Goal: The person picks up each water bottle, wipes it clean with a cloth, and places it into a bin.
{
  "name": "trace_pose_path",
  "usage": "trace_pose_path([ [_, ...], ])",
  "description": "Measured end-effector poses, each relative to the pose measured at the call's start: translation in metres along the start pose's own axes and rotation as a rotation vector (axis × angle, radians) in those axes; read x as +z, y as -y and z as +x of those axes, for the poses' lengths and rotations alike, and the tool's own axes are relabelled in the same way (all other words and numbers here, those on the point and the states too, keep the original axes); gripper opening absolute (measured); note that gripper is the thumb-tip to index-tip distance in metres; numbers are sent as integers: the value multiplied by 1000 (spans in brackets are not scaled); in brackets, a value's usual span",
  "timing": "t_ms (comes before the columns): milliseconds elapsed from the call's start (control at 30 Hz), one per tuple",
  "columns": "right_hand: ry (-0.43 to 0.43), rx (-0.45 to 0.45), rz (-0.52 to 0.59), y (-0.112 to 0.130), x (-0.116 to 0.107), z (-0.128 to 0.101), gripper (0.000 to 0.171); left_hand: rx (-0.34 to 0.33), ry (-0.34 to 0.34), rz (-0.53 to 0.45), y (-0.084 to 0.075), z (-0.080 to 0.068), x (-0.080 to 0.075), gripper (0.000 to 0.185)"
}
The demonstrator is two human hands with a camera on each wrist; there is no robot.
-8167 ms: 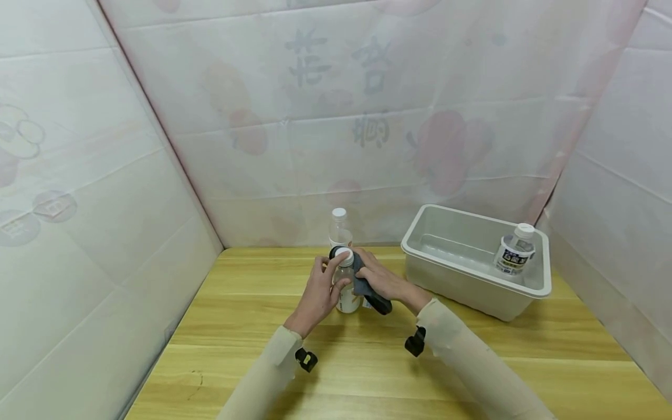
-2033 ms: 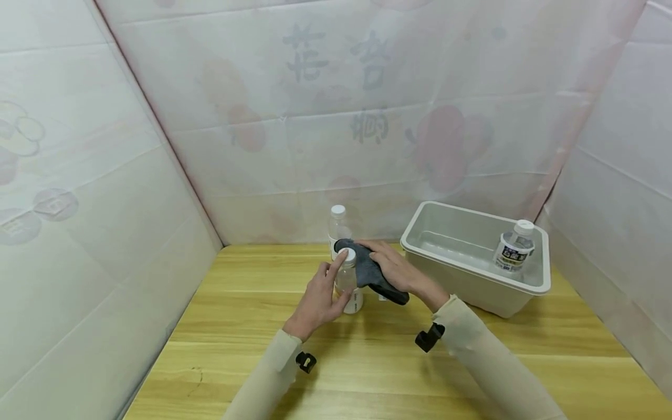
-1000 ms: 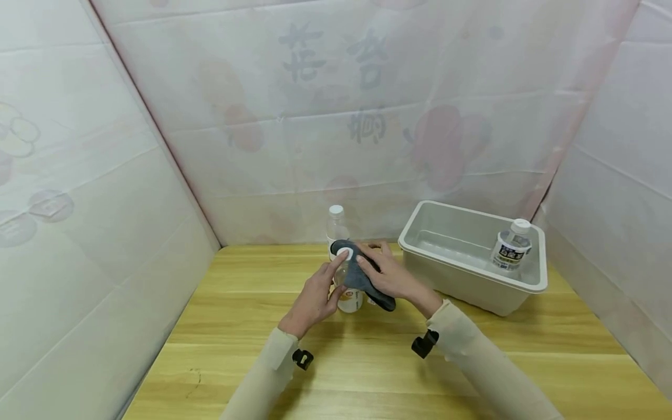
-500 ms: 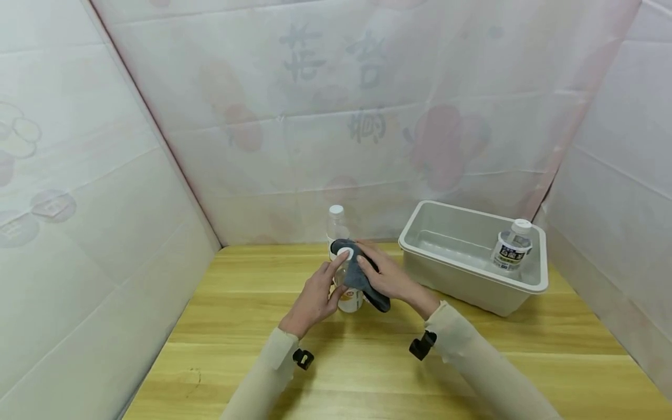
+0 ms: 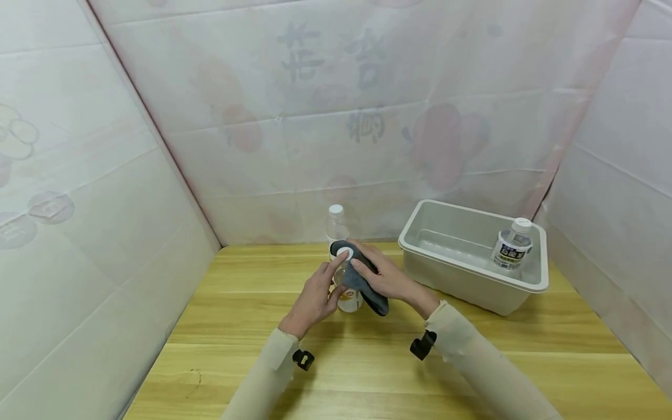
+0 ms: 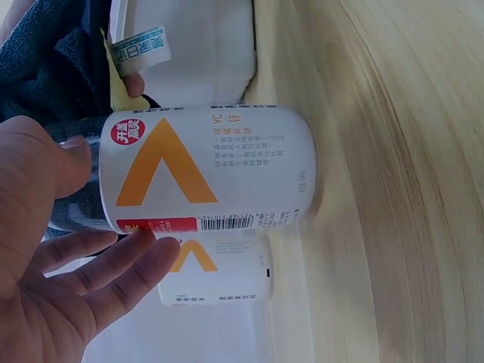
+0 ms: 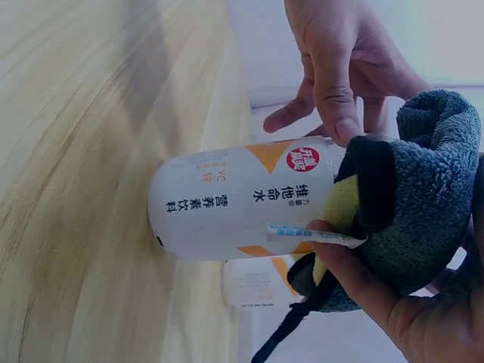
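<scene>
Left hand (image 5: 314, 297): front bottle (image 5: 349, 302) pinched between thumb and fingers, cap (image 5: 343, 252) touched by a fingertip.
Back bottle (image 5: 336, 226): partly hidden.
Front bottle: held upright on the table (image 5: 252, 332) (cap on); wiping seemingly in hand.
Cloth (image 5: 357, 281): laid against the bottle's upper part; a steady bottle seems called for next.
Right hand (image 5: 387, 279): cloth gripped.
Tub (image 5: 462, 286): another bottle (image 5: 509, 252) held inside, at the right end.
</scene>
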State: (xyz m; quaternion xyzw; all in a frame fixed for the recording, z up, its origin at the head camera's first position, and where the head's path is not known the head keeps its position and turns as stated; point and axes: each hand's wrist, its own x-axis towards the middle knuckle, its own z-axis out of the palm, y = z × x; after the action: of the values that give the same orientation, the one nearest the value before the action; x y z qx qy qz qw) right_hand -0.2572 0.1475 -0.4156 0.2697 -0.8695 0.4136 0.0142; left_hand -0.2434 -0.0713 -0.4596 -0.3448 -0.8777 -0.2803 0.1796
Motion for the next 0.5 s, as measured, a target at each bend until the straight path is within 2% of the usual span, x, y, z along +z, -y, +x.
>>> trace_pose_path([
  [200,-19,1,-4,-1,1,-1,53,-13,15,-6,0,-1,1,78],
  [500,-33,3,-16,-2,3,-2,54,-17,-6,0,0,-2,1,78],
])
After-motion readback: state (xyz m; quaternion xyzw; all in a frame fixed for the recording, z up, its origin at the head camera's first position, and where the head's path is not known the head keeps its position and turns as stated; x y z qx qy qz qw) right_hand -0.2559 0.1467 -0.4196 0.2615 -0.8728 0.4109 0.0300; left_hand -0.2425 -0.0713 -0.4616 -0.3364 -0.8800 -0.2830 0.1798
